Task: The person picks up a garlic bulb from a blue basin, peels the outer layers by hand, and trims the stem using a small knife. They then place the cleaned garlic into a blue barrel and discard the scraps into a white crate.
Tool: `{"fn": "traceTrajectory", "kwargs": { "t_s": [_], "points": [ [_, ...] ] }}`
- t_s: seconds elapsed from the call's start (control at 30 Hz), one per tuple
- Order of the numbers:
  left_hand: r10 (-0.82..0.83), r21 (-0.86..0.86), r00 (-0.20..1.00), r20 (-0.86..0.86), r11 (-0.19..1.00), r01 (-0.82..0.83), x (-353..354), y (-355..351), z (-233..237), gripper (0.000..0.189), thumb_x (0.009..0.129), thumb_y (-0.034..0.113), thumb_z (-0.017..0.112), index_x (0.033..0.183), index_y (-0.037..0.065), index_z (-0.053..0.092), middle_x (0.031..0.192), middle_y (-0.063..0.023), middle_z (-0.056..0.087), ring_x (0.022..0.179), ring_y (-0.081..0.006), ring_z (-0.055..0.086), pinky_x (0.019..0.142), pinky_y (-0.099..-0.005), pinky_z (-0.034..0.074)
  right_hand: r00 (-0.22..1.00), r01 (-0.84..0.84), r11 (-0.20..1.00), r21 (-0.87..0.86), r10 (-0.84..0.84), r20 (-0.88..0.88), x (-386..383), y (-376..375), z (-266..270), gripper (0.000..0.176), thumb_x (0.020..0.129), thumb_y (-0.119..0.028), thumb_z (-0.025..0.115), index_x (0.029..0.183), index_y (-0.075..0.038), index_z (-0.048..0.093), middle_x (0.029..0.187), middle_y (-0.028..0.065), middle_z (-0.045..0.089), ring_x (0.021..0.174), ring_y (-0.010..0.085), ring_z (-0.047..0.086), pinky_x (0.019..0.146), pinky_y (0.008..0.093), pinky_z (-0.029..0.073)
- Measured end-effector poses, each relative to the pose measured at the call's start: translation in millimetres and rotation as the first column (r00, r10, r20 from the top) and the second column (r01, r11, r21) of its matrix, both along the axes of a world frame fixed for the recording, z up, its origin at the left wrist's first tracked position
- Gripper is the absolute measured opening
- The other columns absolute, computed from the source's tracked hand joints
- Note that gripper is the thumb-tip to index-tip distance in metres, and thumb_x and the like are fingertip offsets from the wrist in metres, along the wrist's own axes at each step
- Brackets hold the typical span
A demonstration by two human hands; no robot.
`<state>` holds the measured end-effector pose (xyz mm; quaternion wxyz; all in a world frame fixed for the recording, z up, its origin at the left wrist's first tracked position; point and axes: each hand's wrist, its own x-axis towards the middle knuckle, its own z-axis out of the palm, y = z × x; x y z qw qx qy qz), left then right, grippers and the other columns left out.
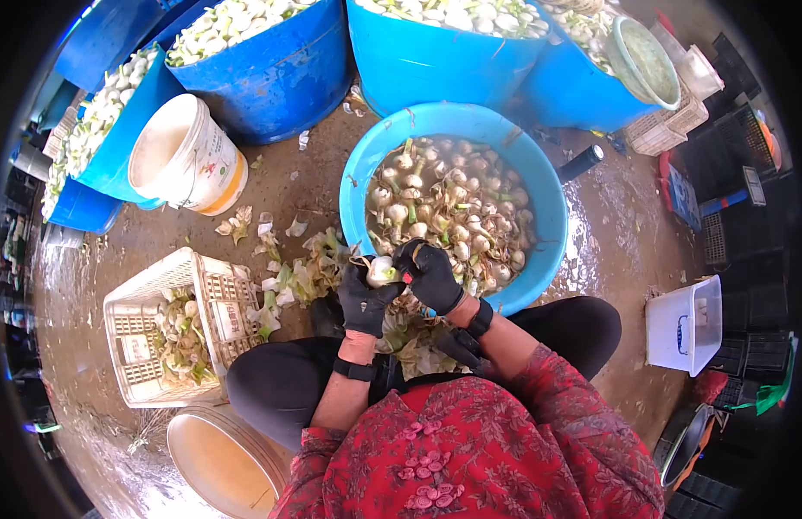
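A white garlic bulb with a green stem end sits in the fingers of my left hand, which is closed around it. My right hand is closed right beside the bulb; a small red piece of something shows at its fingers, the rest hidden. Both hands wear black gloves. They are over the near rim of a round blue tub, where many unpeeled garlic bulbs with brown skins and roots lie in cloudy water. Peeled-off skins are heaped below my hands, between my legs.
Blue barrels full of white bulbs line the back. A white bucket stands at the left, a crate with bulbs and skins nearer, another bucket at front left. At the right is a clear plastic bin. The floor is wet.
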<state>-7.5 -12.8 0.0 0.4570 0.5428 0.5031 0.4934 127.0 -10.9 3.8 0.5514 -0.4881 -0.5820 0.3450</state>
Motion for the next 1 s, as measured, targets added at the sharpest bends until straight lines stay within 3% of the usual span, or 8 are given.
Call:
{"fn": "traceTrajectory", "kwargs": {
  "t_s": [0.2, 0.37, 0.43, 0.5, 0.63, 0.7, 0.77, 1.0],
  "points": [
    [-0.103, -0.315, 0.710, 0.696, 0.845, 0.431, -8.4, -0.3, -1.9, 0.043, 0.063, 0.002, 0.065, 0.104, 0.000, 0.053, 0.089, -0.0067, 0.059, 0.074, -0.0163, 0.058, 0.066, -0.0275, 0.048, 0.982, -0.014, 0.959, -0.284, -0.040, -0.184, 12.7, 6.0, 10.4, 0.008, 0.082, -0.004, 0.048, 0.077, 0.000, 0.052, 0.064, 0.0020, 0.050, 0.057, 0.0090, 0.043, 0.052, 0.0234, 0.037],
    [0.169, -0.375, 0.550, 0.818, 0.882, 0.287, 3.7, 3.1, -14.9, 0.024, 0.080, 0.009, 0.054, 0.101, -0.003, 0.052, 0.099, -0.0110, 0.057, 0.091, -0.0220, 0.056, 0.081, -0.0324, 0.046, 0.828, -0.203, 0.897, -0.392, -0.057, -0.558, 14.0, 1.0, 13.4, 0.007, 0.082, -0.006, 0.049, 0.086, -0.001, 0.052, 0.074, 0.0015, 0.052, 0.068, 0.0075, 0.050, 0.059, 0.0219, 0.044],
    [0.200, -0.318, 0.323, 0.925, 0.872, 0.372, -3.4, 6.1, -11.1, 0.025, 0.084, 0.015, 0.049, 0.100, -0.004, 0.052, 0.102, -0.0138, 0.056, 0.096, -0.0247, 0.054, 0.086, -0.0339, 0.043, 0.521, -0.340, 0.874, -0.347, -0.132, -0.843, 10.1, -3.6, 34.5, 0.012, 0.082, -0.012, 0.051, 0.086, -0.001, 0.053, 0.076, 0.0018, 0.054, 0.068, 0.0090, 0.053, 0.059, 0.0248, 0.046],
    [0.227, -0.283, 0.196, 0.954, 0.895, 0.345, -8.7, 10.2, -20.5, 0.031, 0.086, 0.021, 0.044, 0.102, -0.005, 0.052, 0.102, -0.0161, 0.056, 0.098, -0.0271, 0.053, 0.088, -0.0356, 0.041, 0.647, -0.360, 0.884, -0.299, 0.006, -0.762, 23.7, -6.3, 27.0, 0.016, 0.082, -0.014, 0.051, 0.092, -0.001, 0.052, 0.084, 0.0042, 0.056, 0.078, 0.0133, 0.057, 0.065, 0.0276, 0.049],
    [0.305, -0.313, 0.080, 0.949, 0.885, 0.345, -18.6, 14.5, -15.5, 0.039, 0.085, 0.024, 0.042, 0.108, -0.008, 0.048, 0.107, -0.0190, 0.053, 0.101, -0.0321, 0.050, 0.093, -0.0407, 0.037, 0.484, -0.336, 0.875, -0.350, -0.158, -0.861, 34.0, -20.4, 36.5, 0.016, 0.079, -0.014, 0.057, 0.088, -0.001, 0.053, 0.083, 0.0056, 0.057, 0.077, 0.0142, 0.057, 0.065, 0.0287, 0.048],
    [0.297, -0.307, 0.081, 0.952, 0.897, 0.319, -18.8, 14.8, -15.1, 0.037, 0.084, 0.021, 0.043, 0.105, -0.008, 0.049, 0.107, -0.0198, 0.053, 0.101, -0.0327, 0.050, 0.093, -0.0430, 0.036, 0.696, -0.606, 0.738, -0.296, 0.311, -0.647, 43.5, -24.9, 16.9, 0.017, 0.079, -0.016, 0.057, 0.086, -0.002, 0.053, 0.084, 0.0068, 0.057, 0.079, 0.0167, 0.057, 0.072, 0.0315, 0.047],
    [0.286, -0.296, 0.080, 0.955, 0.908, 0.296, -16.6, 14.7, -13.1, 0.035, 0.083, 0.018, 0.044, 0.103, -0.009, 0.049, 0.107, -0.0207, 0.053, 0.101, -0.0333, 0.050, 0.094, -0.0453, 0.035, 0.758, -0.384, 0.782, -0.491, 0.571, 0.315, 36.3, -24.0, 27.1, 0.031, 0.069, -0.013, 0.067, 0.093, -0.001, 0.053, 0.087, 0.0068, 0.056, 0.080, 0.0168, 0.054, 0.074, 0.0304, 0.043],
    [0.149, -0.344, 0.663, 0.733, 0.923, 0.173, -1.2, 3.1, -26.9, 0.021, 0.081, 0.009, 0.048, 0.095, -0.001, 0.058, 0.093, -0.0093, 0.059, 0.085, -0.0186, 0.057, 0.077, -0.0299, 0.046, 0.923, -0.345, 0.900, -0.267, 0.274, -0.270, -13.3, -17.8, -2.9, 0.048, 0.068, -0.011, 0.066, 0.111, -0.003, 0.047, 0.098, 0.0041, 0.053, 0.090, 0.0106, 0.048, 0.079, 0.0263, 0.041]
  ]
}}
